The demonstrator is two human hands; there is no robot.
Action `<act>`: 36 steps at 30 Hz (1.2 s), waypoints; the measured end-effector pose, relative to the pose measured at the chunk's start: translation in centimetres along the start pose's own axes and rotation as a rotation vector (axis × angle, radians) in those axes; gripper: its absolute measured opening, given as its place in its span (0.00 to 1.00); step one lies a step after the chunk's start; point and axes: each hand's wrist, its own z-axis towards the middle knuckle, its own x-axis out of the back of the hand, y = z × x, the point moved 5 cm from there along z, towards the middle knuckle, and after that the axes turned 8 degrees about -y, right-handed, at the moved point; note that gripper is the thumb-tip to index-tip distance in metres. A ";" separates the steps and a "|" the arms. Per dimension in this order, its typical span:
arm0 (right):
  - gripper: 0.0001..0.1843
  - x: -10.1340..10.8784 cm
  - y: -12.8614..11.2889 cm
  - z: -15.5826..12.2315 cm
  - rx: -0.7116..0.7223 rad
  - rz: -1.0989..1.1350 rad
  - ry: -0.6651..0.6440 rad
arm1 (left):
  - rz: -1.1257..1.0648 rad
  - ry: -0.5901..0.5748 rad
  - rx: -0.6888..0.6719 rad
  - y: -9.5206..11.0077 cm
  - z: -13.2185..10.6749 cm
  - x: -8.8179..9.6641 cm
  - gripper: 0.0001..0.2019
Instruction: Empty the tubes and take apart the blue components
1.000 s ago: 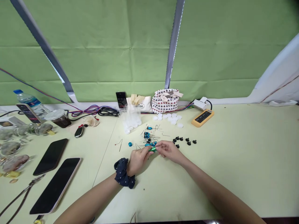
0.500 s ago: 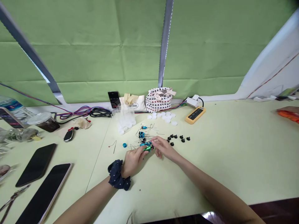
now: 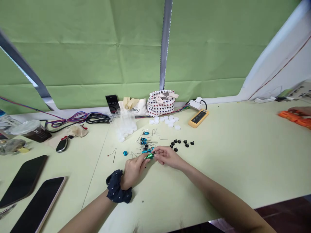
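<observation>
My left hand (image 3: 133, 170), a dark dotted scrunchie (image 3: 118, 187) at its wrist, pinches a small green metal cylinder (image 3: 150, 156). The fingers of my right hand (image 3: 168, 157) are closed at the right end of that cylinder; the fingertips hide its tip. Just beyond lie blue metal cylinders (image 3: 143, 141) among thin bent wires (image 3: 155, 132). A round blue cap (image 3: 125, 153) sits to the left. Several small black pieces with short stems (image 3: 187, 145) are scattered to the right of my right hand.
Behind are white round caps (image 3: 170, 122), clear plastic tubes (image 3: 126, 124), a patterned pouch (image 3: 160, 103) and a yellow power strip (image 3: 198, 118). Phones (image 3: 39, 204) lie at left, near a car key (image 3: 62, 145) and a cup (image 3: 34, 131). Another person's hand (image 3: 300, 111) touches something orange (image 3: 295, 118).
The view has swung slightly right. My right fingers have closed in on the end of the green cylinder, covering the black tip seen before. My left hand keeps its hold.
</observation>
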 end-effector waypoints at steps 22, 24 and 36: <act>0.26 -0.3 -0.3 0.2 0.029 -0.028 0.043 | -0.070 0.005 0.040 -0.2 0.1 0.1 0.10; 0.22 -0.2 -0.1 0.3 -0.039 -0.048 0.064 | -0.058 0.008 0.037 -0.2 0.0 0.1 0.10; 0.21 0.0 0.1 0.4 -0.007 0.008 0.048 | -0.028 0.024 0.012 -0.2 0.0 0.1 0.10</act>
